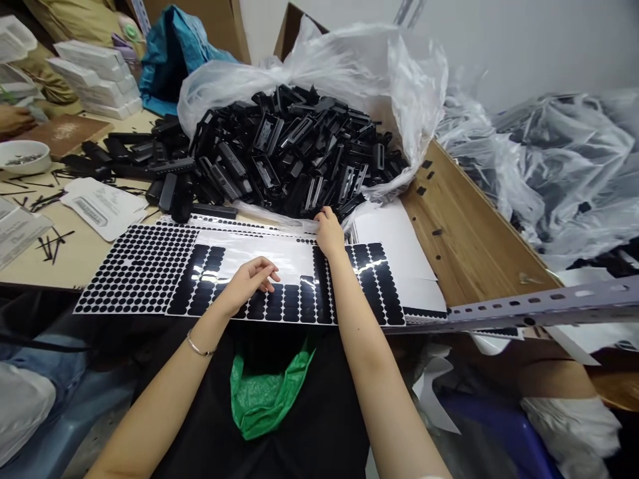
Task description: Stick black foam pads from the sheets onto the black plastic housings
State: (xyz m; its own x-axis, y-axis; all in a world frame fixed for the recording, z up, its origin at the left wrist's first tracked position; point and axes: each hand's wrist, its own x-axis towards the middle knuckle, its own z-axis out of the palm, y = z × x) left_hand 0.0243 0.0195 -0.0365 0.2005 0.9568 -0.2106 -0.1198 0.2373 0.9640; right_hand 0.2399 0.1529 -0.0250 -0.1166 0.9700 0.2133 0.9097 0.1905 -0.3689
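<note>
A sheet of black oblong stickers (394, 293) lies at the table's front edge, with a bare white strip where several stickers are gone. Over that sheet hovers my left hand (249, 283), its fingers loosely bent and apart, with nothing visible in them. My right hand (329, 233) reaches across the sheet to the front of a pile of black plastic housings (294, 146). Its fingers are curled at the edge of the pile, and what they grip is hidden. The housings spill from a clear plastic bag (414, 100). A sheet of round black stickers (130, 273) lies at the left.
White paper sheets (399, 233) are stacked right of the pile, beside a wooden board (464, 226) with a perforated metal rail (524, 307). At the left are a white bowl (24, 157), a white card (102, 206) and stacked white boxes (100, 76). Another person's hand (14, 121) shows far left.
</note>
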